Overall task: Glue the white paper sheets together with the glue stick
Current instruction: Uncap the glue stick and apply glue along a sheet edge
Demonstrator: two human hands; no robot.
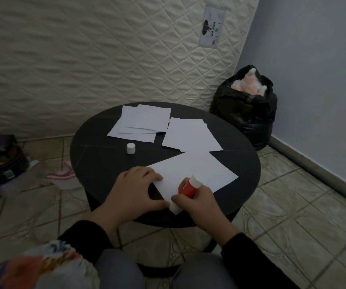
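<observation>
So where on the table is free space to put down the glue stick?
Bare table lies left of the cap and at the right edge beyond the near sheet. The far side is crowded with paper stacks; both hands fill the near edge.

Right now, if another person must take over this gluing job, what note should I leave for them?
Left hand: fingers flat, pressing the near sheet down at its left corner.
Right hand: grips the red glue stick, uncapped, over the sheet's near corner.
White cap stands on the round black table, left of the sheets.
Two loose piles wait at the far side: left pile, right pile.
Done: stick opened, sheet held ready.
Left: spread the glue, join the sheets, recap.
</observation>
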